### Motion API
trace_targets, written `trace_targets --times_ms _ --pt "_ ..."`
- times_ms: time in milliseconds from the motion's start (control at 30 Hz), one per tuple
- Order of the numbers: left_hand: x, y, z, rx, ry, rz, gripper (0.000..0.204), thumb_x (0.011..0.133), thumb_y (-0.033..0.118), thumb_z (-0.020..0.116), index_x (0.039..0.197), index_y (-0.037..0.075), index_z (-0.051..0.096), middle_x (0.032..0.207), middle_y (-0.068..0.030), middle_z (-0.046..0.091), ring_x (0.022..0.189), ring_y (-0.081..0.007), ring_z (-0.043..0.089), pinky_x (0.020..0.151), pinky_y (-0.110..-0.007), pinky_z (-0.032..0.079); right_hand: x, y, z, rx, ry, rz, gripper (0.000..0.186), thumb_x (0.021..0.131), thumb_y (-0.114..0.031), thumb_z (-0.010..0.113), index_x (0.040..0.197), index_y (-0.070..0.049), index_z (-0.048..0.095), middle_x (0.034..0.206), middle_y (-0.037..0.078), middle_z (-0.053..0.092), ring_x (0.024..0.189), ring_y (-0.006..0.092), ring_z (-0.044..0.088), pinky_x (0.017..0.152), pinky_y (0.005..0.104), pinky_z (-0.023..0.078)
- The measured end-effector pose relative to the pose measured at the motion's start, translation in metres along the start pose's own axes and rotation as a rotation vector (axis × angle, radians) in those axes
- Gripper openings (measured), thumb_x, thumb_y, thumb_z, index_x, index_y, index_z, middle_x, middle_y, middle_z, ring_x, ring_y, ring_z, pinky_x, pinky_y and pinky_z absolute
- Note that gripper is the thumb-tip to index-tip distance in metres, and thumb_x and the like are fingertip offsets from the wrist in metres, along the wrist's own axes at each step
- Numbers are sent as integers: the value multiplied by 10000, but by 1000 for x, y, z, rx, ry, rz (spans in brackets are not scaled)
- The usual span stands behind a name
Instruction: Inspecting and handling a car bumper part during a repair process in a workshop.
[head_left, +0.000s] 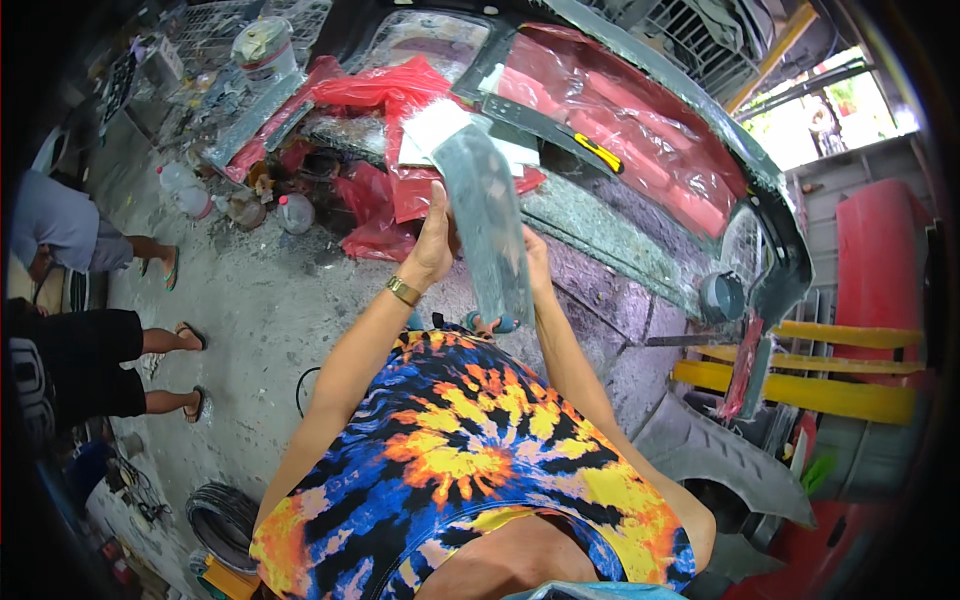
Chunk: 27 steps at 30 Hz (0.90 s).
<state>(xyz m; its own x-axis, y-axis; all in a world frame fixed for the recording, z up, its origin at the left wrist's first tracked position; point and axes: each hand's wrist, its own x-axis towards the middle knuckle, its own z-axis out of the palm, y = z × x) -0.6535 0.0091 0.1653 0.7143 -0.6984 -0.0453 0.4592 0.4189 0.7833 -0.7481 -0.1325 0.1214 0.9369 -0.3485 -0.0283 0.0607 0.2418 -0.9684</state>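
Upright in front of my body is a long, slightly curved grey panel with a smooth, scuffed face. Its upper end looks white and frayed, like raw fibreglass. My left hand, with a gold watch on the wrist, grips the left edge; the thumb points up and the fingers are mostly hidden behind. On the opposite edge, my right hand is closed, its fingers partly covered by the panel. White sheets lie behind the panel's upper end. A yellow and black utility knife rests on the large dark frame beyond.
The large frame holds red plastic film. Plastic bottles and a white bucket stand at left. Two people are at the left edge. Yellow bars and a grey fender are at right; coiled hose lies lower left.
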Motion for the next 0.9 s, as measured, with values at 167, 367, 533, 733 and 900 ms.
trace_targets --times_ms 167,367,533,733,900 --pt "-4 19 16 -278 -100 17 1053 802 839 179 1376 -21 379 1303 -237 503 1179 -322 521 1013 -454 424 -14 -13 16 -65 -51 71 160 954 -176 572 886 -32 585 756 -45 574 635 7 468 583 167 394" --pt "-14 15 13 -173 -222 15 1083 771 865 191 1370 -15 390 1292 -213 517 1172 -295 531 1011 -423 426 11 -27 20 -231 -45 -210 509 831 -190 723 1217 -17 441 1069 70 535 858 104 516 785 268 453" --pt "-19 2 8 30 -62 3 1011 757 854 331 1327 27 446 1163 -99 586 1051 -174 583 907 -338 491 39 -68 31 -42 -85 -125 757 814 -214 739 1417 -57 308 1239 122 485 900 129 531 818 277 461" --pt "-23 9 -4 226 -304 5 1117 681 856 472 1392 3 357 1275 -159 535 1133 -237 563 970 -374 463 74 -82 13 53 -32 17 426 891 -252 653 1219 -26 505 1014 78 616 828 110 585 664 226 484" --pt "-33 14 -6 298 -230 19 1191 599 879 525 1378 -8 367 1244 -168 551 1132 -260 567 976 -394 462 69 -37 -38 1 168 82 358 937 -340 592 669 -108 541 560 -44 491 461 51 405 449 211 309"
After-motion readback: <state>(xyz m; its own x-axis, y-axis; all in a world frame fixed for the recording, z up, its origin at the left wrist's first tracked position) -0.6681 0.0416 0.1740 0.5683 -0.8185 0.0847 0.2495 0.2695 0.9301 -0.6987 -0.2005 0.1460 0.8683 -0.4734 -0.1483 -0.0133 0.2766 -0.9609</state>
